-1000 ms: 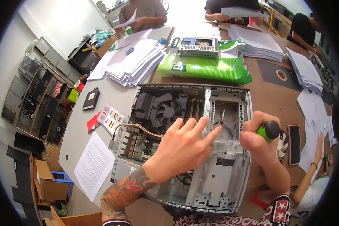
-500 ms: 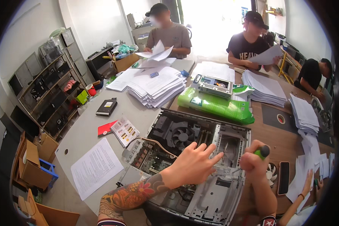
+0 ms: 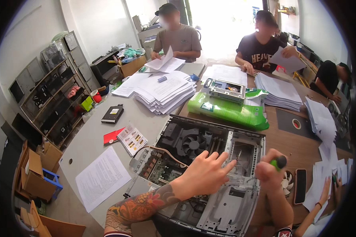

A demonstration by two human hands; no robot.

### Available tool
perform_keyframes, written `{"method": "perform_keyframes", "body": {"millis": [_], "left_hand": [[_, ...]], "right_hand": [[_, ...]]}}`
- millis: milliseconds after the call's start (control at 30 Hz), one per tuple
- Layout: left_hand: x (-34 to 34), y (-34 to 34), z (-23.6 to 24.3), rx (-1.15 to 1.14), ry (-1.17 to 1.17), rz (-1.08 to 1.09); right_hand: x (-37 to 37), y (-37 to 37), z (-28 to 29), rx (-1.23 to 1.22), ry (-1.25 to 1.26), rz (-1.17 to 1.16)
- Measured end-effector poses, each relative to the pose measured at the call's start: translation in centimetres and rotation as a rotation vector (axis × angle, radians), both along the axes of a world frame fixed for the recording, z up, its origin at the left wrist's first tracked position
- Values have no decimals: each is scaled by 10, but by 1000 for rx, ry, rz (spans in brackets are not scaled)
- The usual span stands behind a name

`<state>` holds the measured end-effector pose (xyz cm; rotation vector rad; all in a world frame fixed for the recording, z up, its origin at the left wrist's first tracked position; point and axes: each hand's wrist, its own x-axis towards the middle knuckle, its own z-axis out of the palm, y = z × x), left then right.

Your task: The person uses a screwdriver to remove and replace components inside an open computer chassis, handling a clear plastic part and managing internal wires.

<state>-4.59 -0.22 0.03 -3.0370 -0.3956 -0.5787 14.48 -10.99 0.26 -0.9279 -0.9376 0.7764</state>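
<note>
An opened desktop computer case lies in front of me, its circuit board and black cooling fan exposed. Across its middle reaches my left hand, fingers spread over the metal drive bay frame, holding nothing. My right hand is wrapped round the green and black handle of a screwdriver at the case's right edge. The shaft points left toward the metal frame; where its tip meets the case is too small to tell. A brown cable loops over the case's left part.
Beyond the case lie a green plastic package with a metal drive unit on it and paper stacks. A loose fan and a phone sit at right. Co-workers handle papers; another person's hand is at lower right.
My right hand with the screwdriver has shifted very slightly; my left hand keeps its place. Across the table, one co-worker's sheets came down, and another's hand now rests by the paper stack.
</note>
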Motion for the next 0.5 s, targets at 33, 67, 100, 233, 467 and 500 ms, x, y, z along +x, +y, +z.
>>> {"method": "perform_keyframes", "body": {"millis": [33, 67, 100, 233, 467, 500], "left_hand": [[-1, 0, -1, -1, -6, 0], [-2, 1, -3, -2, -12, 0], [-2, 1, -2, -6, -7, -4], [-1, -1, 5, 7, 29, 9], [2, 4, 12, -10, 53, 14], [1, 5, 10, -16, 54, 18]], "right_hand": [[-1, 0, 0, -5, 4, -3], [-1, 0, 1, -17, 32, 27], [-2, 1, 3, -29, 62, 56], [-3, -1, 4, -47, -29, 58], [-2, -9, 16, -47, -35, 9], [-3, -9, 15, -42, -76, -4]]}}
